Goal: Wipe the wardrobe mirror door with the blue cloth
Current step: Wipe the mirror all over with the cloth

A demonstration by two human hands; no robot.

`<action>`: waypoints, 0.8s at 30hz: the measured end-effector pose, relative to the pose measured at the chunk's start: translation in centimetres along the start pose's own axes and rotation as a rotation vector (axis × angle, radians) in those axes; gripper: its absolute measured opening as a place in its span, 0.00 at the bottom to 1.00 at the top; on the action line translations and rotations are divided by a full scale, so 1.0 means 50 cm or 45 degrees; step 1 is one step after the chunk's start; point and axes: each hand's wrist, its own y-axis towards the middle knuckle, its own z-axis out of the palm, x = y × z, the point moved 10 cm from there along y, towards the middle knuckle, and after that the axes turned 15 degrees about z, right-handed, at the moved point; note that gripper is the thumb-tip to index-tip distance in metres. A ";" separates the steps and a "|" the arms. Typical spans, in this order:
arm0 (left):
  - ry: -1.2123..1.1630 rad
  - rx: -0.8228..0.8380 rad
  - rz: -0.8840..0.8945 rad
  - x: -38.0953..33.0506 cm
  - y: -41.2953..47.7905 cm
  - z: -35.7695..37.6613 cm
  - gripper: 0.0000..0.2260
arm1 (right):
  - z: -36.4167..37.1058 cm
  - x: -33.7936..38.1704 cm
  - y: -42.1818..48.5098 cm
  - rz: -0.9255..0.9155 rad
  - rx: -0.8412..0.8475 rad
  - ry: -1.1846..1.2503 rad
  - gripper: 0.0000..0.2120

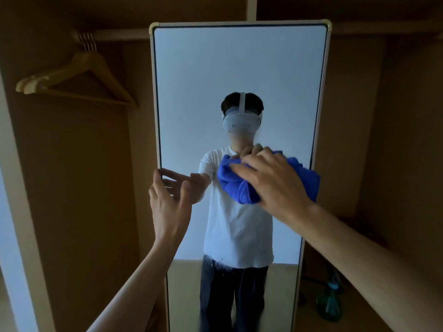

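Right hand [273, 183] grips blue cloth [236, 185] on mirror door [239, 63] | left hand [167, 202] open | overlap your strokes toward droplets [214, 262] below

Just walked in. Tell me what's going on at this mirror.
A person is wiping the wardrobe mirror door. The right hand grips the bunched blue cloth and presses it to the glass near the right edge, about mid-height. The left hand rests at the door's left edge, seemingly steadying it. Droplets show lower on the glass.
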 end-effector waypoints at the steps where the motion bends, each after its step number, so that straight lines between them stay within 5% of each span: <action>1: 0.011 -0.004 -0.002 0.001 -0.001 0.001 0.33 | 0.010 0.003 -0.019 -0.004 0.020 0.010 0.20; 16: 0.069 0.016 -0.001 0.003 -0.001 0.001 0.33 | -0.096 -0.134 0.105 0.180 -0.083 -0.013 0.20; 24: 0.076 -0.002 0.013 0.005 -0.003 -0.001 0.32 | -0.066 -0.114 0.034 0.038 -0.067 0.059 0.20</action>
